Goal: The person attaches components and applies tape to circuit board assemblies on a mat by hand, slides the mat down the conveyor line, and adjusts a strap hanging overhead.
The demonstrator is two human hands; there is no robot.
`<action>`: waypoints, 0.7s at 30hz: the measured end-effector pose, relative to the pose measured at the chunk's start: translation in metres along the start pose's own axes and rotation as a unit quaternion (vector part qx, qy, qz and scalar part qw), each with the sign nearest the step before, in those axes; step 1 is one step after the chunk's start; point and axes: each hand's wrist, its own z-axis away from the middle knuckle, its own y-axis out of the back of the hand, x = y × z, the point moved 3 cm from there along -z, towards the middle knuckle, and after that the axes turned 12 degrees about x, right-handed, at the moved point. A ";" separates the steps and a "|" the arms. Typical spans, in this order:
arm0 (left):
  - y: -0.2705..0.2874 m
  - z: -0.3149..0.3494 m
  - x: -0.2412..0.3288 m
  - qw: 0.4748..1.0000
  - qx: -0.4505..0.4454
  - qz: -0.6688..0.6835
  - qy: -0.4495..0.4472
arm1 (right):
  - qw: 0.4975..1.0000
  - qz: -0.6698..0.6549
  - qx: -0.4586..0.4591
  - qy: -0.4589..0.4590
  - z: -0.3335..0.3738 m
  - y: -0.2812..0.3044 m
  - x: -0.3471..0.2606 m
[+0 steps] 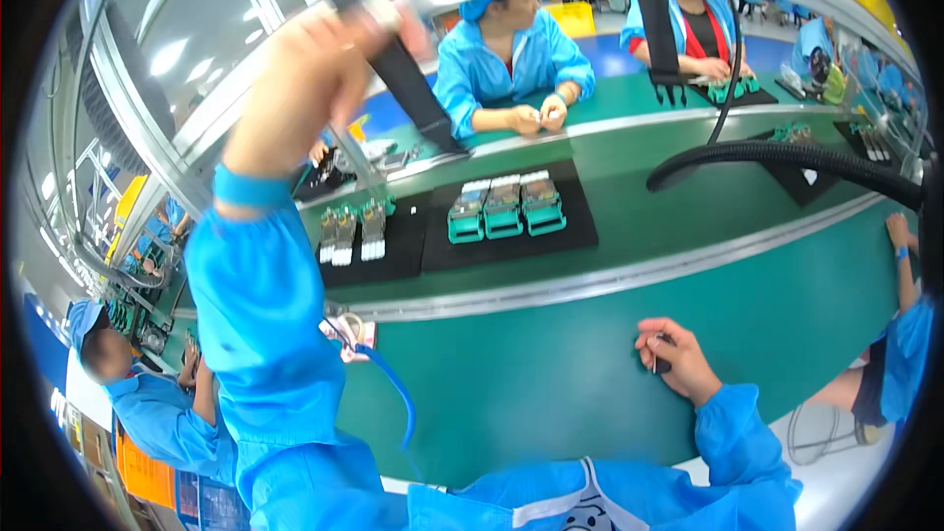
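My left hand (310, 64) is raised high at the upper left, close to the camera. Its fingers are smeared by motion beside a hanging black strap (418, 98), so whether they grip anything cannot be made out. Lower right, my right hand (691, 366) rests at the green worktable (531, 374), fingers curled round a small dark tool (664, 354) with a thin tip. The kind of tool is too small to tell.
Beyond the metal rail, black mats carry green-framed modules (503, 206) and narrower modules (339, 234). A blue cord (398, 388) trails off a small pinkish item at the table's edge. A black flexible tube (777, 154) crosses on the right. Co-workers in blue sit around.
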 end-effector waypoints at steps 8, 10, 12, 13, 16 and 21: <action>-0.005 -0.065 0.009 0.915 0.366 0.138 -0.103 | 1.000 -0.008 -0.016 0.018 -0.008 0.012 0.003; -0.054 -0.059 0.036 0.905 0.321 -0.131 -0.247 | 0.999 0.033 -0.039 0.015 -0.010 0.010 0.002; -0.099 -0.064 0.060 0.771 0.318 -0.273 -0.479 | 0.998 0.055 -0.035 0.017 -0.012 0.012 0.001; -0.117 -0.072 0.065 0.748 0.302 -0.320 -0.497 | 0.996 0.079 -0.034 0.014 -0.013 0.014 0.000; -0.159 -0.091 0.083 0.644 0.281 -0.435 -0.562 | 0.994 0.095 -0.043 0.023 -0.013 0.022 0.000; -0.151 -0.125 0.094 0.656 0.422 -0.220 -0.586 | 0.992 0.113 -0.047 0.035 -0.012 0.029 -0.003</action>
